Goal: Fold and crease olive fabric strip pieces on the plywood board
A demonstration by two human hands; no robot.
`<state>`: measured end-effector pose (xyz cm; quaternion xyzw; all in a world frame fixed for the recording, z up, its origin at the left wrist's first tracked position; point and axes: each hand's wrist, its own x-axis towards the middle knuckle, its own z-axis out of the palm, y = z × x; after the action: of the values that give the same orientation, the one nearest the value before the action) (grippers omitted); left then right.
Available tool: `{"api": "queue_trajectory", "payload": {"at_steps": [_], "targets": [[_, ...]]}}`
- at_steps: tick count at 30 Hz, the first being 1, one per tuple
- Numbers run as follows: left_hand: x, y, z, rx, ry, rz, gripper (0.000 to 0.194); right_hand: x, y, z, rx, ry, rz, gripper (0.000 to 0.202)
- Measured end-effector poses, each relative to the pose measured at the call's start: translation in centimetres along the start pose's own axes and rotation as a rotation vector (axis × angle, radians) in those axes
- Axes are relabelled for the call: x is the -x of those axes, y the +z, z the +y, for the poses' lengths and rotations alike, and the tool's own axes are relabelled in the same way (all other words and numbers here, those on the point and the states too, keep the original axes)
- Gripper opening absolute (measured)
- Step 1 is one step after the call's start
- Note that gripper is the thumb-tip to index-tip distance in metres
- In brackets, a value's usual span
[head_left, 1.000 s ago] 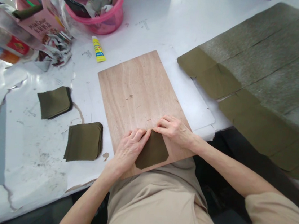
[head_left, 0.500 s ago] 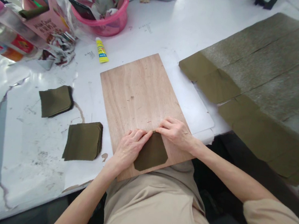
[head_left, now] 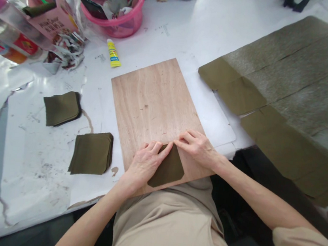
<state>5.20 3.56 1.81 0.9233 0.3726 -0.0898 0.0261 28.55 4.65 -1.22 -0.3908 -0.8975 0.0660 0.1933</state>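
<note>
An olive-green fabric piece (head_left: 169, 167) with cut corners lies flat on a thin wooden board (head_left: 154, 102) at the table's front edge. My left hand (head_left: 147, 163) rests over its left side, with the index finger and thumb closed at the top edge. Fingertips of my right hand (head_left: 195, 147) pinch that same edge near the top right corner. Both hands' fingertips nearly meet there, and they hide part of the edge. To the left lie two stacks of similar fabric pieces, a nearer stack (head_left: 91, 154) and a farther stack (head_left: 62, 109).
Overlapping olive sheets (head_left: 301, 76) with a whitish coating cover the table's right side. A yellow glue tube (head_left: 113, 54) lies beyond the board. A pink basket (head_left: 124, 26), a pink box (head_left: 53, 13) and bottles (head_left: 19, 37) stand at the back left.
My fingertips have shifted slightly to the right along the fabric piece's top edge. My left index finger now stretches farther toward the corner. The view has moved a little.
</note>
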Motion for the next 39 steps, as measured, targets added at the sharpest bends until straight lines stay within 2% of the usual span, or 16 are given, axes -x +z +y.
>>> {"api": "queue_trajectory", "payload": {"at_steps": [5,10,14,18,22,27,31,34,37,39], "targets": [[-0.1,0.5,0.2,-0.027,-0.005,0.023,0.054,0.6,0.2,-1.0,-0.059,0.158,0.04,0.029],[1.0,1.4,0.1,-0.008,-0.012,0.109,0.05,0.6,0.1,-2.2,0.11,0.114,-0.059,0.033],[2.4,2.1,0.1,0.014,-0.056,0.198,0.045,0.7,0.2,-2.4,0.194,0.114,-0.077,0.035],[4.2,2.9,-0.3,0.052,-0.137,0.284,0.04,1.1,0.5,-2.1,0.209,0.138,-0.084,0.037],[5.9,3.5,-1.0,0.115,-0.299,0.412,0.03,1.2,-0.1,-2.0,0.166,0.14,-0.069,0.035],[6.8,3.3,-0.9,0.282,-0.436,0.465,0.015,-0.8,-0.9,-1.8,-0.044,0.217,-0.018,0.027],[6.3,2.8,-1.2,0.263,-0.448,0.412,0.014,-4.0,0.1,-1.6,-0.093,0.162,-0.123,0.015],[6.0,2.5,-1.1,0.268,-0.461,0.379,0.01,-5.7,0.5,-1.3,-0.131,0.202,-0.243,0.002],[5.3,2.1,-1.0,0.275,-0.463,0.382,0.008,-6.5,0.5,-0.8,-0.205,0.207,-0.374,0.01],[4.5,2.0,-0.9,0.281,-0.429,0.389,0.009,-6.6,0.5,-0.5,-0.243,0.188,-0.389,0.013]]}}
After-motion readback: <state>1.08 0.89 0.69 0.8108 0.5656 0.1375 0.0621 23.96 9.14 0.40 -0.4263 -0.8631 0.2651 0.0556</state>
